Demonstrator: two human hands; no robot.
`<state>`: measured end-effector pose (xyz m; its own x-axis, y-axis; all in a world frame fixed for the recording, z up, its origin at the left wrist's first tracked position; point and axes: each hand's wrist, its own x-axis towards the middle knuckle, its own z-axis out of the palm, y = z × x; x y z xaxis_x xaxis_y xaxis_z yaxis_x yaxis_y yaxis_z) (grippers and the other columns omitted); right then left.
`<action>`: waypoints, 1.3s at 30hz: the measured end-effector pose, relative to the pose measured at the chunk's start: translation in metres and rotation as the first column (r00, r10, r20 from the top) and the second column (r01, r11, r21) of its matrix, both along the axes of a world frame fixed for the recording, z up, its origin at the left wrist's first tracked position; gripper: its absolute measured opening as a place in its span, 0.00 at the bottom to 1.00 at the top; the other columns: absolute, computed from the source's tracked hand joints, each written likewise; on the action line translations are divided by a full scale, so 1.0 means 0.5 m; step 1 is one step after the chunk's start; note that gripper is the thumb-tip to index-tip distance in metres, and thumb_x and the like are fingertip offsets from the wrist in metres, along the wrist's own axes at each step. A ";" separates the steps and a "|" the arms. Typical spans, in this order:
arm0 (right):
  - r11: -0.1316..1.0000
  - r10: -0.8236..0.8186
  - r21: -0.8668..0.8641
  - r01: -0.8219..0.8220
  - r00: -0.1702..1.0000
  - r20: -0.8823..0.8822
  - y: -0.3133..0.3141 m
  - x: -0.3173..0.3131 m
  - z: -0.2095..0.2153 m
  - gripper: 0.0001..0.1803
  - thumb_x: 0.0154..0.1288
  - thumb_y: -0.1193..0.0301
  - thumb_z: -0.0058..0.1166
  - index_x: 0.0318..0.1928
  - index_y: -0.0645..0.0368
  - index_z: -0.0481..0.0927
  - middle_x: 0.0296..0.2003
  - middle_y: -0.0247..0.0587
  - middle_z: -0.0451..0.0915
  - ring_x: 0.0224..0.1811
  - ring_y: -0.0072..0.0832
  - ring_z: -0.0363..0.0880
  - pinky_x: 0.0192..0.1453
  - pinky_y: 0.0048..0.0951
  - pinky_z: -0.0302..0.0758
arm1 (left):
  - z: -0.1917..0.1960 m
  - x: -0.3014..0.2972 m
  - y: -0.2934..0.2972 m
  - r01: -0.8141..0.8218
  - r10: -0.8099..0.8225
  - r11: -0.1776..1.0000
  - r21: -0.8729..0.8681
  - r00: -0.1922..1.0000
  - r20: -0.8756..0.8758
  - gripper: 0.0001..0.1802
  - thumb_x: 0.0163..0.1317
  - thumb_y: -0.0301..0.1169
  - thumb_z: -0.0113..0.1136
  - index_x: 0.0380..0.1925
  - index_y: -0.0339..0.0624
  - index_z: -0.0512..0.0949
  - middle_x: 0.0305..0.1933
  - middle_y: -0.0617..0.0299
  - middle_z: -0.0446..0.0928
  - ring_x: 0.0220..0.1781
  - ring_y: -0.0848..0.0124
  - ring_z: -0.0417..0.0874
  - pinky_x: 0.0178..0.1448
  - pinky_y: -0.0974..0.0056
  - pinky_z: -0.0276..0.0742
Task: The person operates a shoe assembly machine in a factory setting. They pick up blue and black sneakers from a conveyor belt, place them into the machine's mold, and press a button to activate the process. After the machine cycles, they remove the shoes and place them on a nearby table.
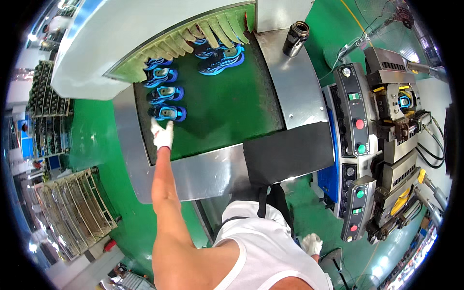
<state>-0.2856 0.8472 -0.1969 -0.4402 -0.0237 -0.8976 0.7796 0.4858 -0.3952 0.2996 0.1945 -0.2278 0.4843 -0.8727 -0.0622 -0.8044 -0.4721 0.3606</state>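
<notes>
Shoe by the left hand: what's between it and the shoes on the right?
Just bare green surface between the near shoe and the right-side shoes, in the head view.

1. Four blue-and-black sports shoes (166, 113) are counted at left, at least two more, partly hidden, at right.
2. Two white-gloved hands (163, 136) are seen.
3. One dark, cylindrical, uncapped bottle (296, 39) is seen.
4. Two round red push-buttons (359, 124) and two round green push-buttons (361, 149) are counted.
</notes>
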 end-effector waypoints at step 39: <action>0.404 0.667 0.075 -0.912 0.238 -0.706 -0.551 -0.092 0.475 0.47 0.59 0.50 0.66 0.69 0.71 0.68 0.60 0.67 0.77 0.62 0.55 0.79 0.67 0.42 0.76 | 0.455 -1.044 0.381 0.806 -0.903 -0.337 -0.488 -0.423 -0.076 0.06 0.67 0.27 0.63 0.42 0.42 0.83 0.40 0.53 0.83 0.40 0.54 0.86 0.43 0.56 0.81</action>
<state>-0.3318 0.5716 0.0404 -0.3835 -0.8651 -0.3234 -0.3900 0.4691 -0.7924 -0.2225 0.3850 -0.0001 -0.9337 -0.1270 0.3348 0.1097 0.7887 0.6050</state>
